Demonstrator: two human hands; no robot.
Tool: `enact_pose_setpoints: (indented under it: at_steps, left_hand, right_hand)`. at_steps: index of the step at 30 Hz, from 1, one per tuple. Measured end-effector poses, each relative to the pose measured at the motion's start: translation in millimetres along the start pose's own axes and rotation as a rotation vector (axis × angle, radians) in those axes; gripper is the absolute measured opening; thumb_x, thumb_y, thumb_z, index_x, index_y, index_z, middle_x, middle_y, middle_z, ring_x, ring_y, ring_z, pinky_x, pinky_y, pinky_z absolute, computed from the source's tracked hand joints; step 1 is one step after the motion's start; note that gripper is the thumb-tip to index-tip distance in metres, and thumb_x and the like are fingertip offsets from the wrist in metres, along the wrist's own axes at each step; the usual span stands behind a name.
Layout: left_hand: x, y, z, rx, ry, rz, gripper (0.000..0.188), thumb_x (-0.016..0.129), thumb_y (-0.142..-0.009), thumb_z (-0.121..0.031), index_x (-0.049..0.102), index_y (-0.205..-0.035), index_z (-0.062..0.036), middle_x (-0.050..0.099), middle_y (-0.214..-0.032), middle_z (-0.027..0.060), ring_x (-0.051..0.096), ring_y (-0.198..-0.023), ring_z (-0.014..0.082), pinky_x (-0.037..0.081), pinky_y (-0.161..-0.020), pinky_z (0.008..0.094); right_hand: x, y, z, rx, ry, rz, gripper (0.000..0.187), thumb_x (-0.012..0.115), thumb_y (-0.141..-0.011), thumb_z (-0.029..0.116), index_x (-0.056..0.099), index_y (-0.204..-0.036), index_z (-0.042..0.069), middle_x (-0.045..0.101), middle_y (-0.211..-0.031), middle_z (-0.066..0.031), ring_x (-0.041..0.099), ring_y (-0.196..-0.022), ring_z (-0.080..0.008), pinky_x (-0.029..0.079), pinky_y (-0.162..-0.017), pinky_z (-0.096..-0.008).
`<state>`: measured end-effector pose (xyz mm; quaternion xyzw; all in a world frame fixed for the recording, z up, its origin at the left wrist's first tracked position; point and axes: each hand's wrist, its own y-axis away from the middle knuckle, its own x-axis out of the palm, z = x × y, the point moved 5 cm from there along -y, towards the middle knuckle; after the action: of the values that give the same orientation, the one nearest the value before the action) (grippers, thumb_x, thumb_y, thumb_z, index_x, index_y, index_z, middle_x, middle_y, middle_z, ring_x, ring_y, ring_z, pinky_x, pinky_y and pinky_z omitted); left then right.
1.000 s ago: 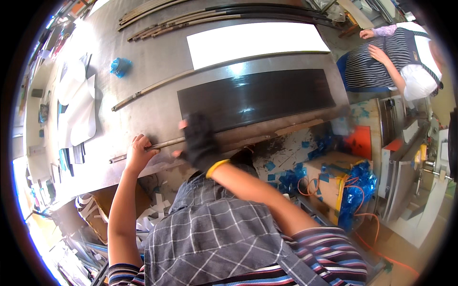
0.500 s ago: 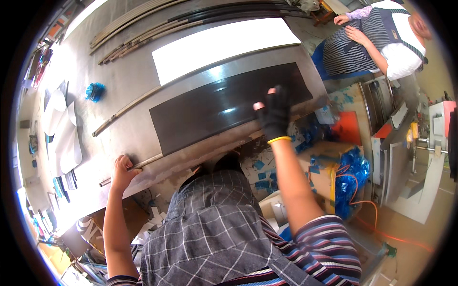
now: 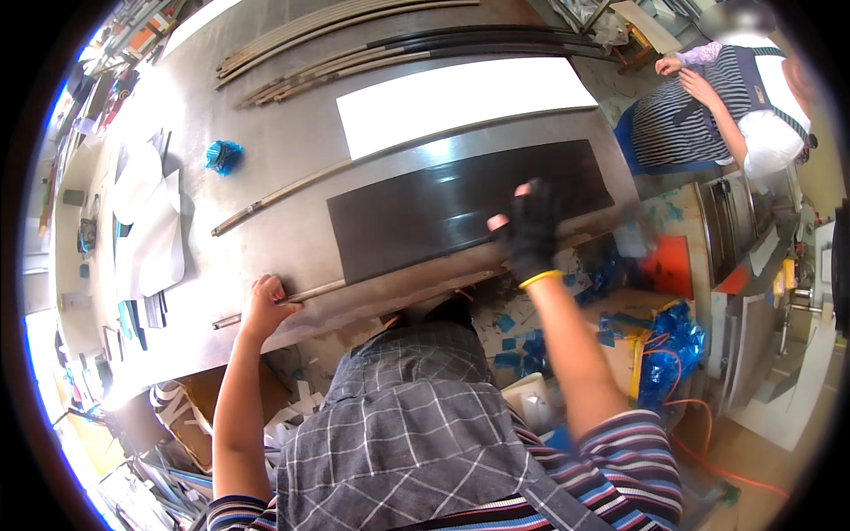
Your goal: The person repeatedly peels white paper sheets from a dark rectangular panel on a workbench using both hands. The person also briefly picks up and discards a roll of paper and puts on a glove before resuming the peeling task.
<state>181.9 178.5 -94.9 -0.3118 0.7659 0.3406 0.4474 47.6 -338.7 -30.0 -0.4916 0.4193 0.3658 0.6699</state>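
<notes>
A long black sheet [image 3: 416, 226] lies on the metal-topped table [image 3: 292, 190], with light glinting off it. Along its near edge a thin metal strip [image 3: 320, 290] runs out to the left, close to the table's front edge. The fingers of my bare left hand [image 3: 263, 310] are curled on this strip, left of the sheet. Over the sheet's near right part is my right hand [image 3: 534, 234], in a black glove with bare fingertips showing; its fingers are stretched out and hold nothing. Whether the palm touches the sheet I cannot tell.
Behind the black sheet lies a white panel [image 3: 469, 102] with a rod [image 3: 279, 196] along its near edge. Several long rods [image 3: 354, 66] lie farther back. Crumpled blue film [image 3: 223, 157] and curled white sheets [image 3: 146, 230] are at left. A person [image 3: 686, 115] sits at far right.
The whole view has shifted, moving the table rightward in the picture. My right hand is slightly farther left along the sheet; my left hand keeps its place on the strip.
</notes>
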Motion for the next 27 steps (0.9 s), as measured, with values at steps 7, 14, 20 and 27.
enact_pose_setpoints:
  at_steps: [7, 14, 20, 27]
  left_hand:
    - [-26, -17, -46, -0.122, 0.030, 0.011, 0.039, 0.083, -0.058, -0.022, 0.048, -0.067, -0.0068, 0.054, -0.078, 0.0115, 0.053, -0.081, 0.0332, 0.043, -0.074, 0.0419]
    - [-15, -10, -112, 0.005, 0.096, -0.353, 0.034, 0.081, -0.060, -0.026, 0.052, -0.070, -0.0105, 0.055, -0.079, 0.0080, 0.053, -0.085, 0.0320, 0.039, -0.079, 0.0434]
    - [-7, -56, -221, 0.003, 0.090, -0.351, 0.036, 0.084, -0.060, -0.033, 0.057, -0.072, -0.0124, 0.059, -0.083, 0.0066, 0.055, -0.089, 0.0300, 0.041, -0.081, 0.0433]
    - [9, -97, -289, 0.155, 0.137, -0.315, 0.034, 0.080, -0.066, -0.038, 0.063, -0.080, -0.0132, 0.061, -0.088, 0.0057, 0.056, -0.092, 0.0297, 0.041, -0.083, 0.0437]
  right_hand:
    - [-2, 21, 262, -0.143, -0.604, 0.281, 0.081, 0.073, -0.066, 0.052, 0.048, -0.121, -0.002, 0.041, -0.137, -0.0259, 0.031, -0.134, -0.0451, 0.019, -0.116, -0.0511]
    - [-49, 35, 265, -0.237, -0.794, 0.218, 0.069, 0.072, -0.078, 0.036, 0.041, -0.125, -0.004, 0.040, -0.130, -0.0272, 0.036, -0.125, -0.0468, 0.027, -0.108, -0.0548]
    - [-74, 58, 159, -0.047, -0.450, -0.025, 0.060, 0.064, -0.088, 0.035, 0.043, -0.128, -0.005, 0.044, -0.133, -0.0278, 0.043, -0.120, -0.0446, 0.035, -0.102, -0.0517]
    - [-68, 91, 78, 0.324, -0.440, 0.328, 0.050, 0.062, -0.091, 0.034, 0.055, -0.127, 0.000, 0.054, -0.131, -0.0200, 0.051, -0.120, -0.0342, 0.039, -0.103, -0.0432]
